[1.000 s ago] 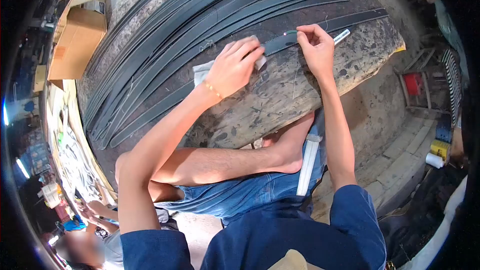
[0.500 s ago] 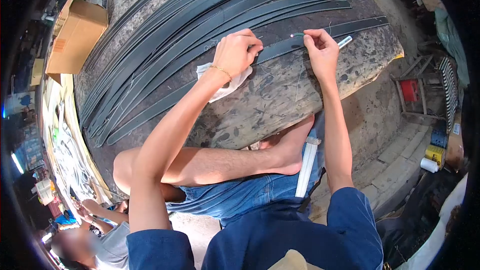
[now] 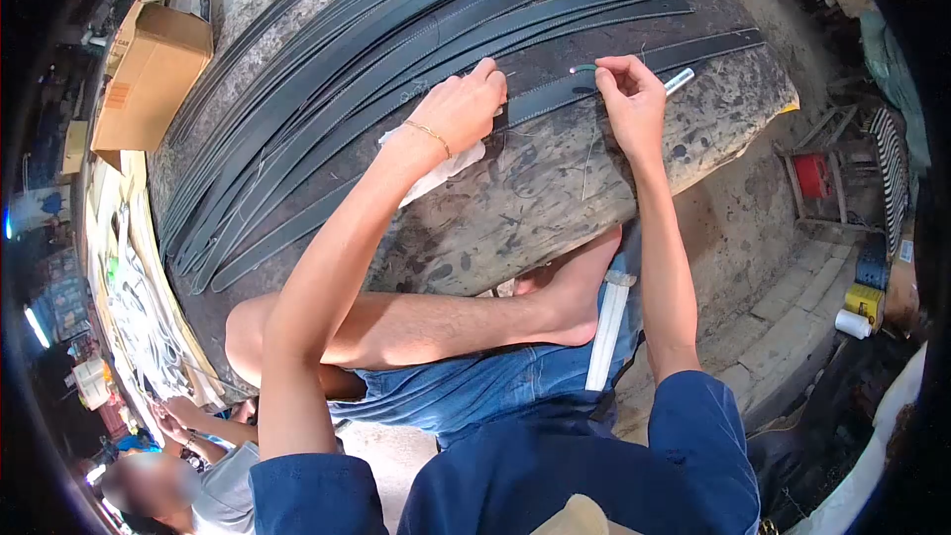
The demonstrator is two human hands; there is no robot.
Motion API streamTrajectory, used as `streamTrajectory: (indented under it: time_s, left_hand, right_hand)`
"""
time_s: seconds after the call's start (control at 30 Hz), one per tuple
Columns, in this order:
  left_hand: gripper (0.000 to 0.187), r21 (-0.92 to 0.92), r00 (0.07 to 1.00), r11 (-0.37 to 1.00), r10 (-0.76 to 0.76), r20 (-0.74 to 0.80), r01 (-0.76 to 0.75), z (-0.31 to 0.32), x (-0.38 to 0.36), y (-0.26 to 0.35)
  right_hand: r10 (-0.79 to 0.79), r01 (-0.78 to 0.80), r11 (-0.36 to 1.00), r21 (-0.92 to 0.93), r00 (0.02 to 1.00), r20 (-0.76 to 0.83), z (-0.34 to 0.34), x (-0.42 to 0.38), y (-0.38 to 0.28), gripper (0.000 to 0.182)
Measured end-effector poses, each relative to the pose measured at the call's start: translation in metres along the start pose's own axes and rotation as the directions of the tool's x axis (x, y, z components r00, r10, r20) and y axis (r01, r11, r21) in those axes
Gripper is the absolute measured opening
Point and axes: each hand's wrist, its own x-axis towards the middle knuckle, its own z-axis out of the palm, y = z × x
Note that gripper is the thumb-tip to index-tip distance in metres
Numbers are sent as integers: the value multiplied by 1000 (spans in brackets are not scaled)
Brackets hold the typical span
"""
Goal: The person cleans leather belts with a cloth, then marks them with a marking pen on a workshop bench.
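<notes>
My right hand is closed in a pinch on a short, curved green stick with a bright tip. Just beyond that hand a silver-white tube rests at the edge of a dark strap with stitched edges. My left hand is curled shut over the same strap, with a crumpled white cloth under its wrist. Its fingertips face away, so whatever it grips is hidden.
Several long dark stitched straps lie side by side across the stained work surface. A cardboard box stands at the left. Another person sits at the lower left. A wooden stool frame is at the right.
My left hand has shifted left and slightly down along the strap, and now covers more of the cloth. My right hand with the green stick has moved slightly left.
</notes>
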Motion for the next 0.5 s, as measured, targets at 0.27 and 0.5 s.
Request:
streamTrajectory:
  time_s: [0.27,0.5]
  left_hand:
    - [11,26,999,999,-41,35,40,-9,-9,5]
    - [11,-73,994,997,-5,-105,-2,3,-13,-3]
  right_hand:
    - [8,-8,1000,-12,999,36,5,0,-7,10]
    - [-9,0,999,40,974,228,53,-3,-14,7]
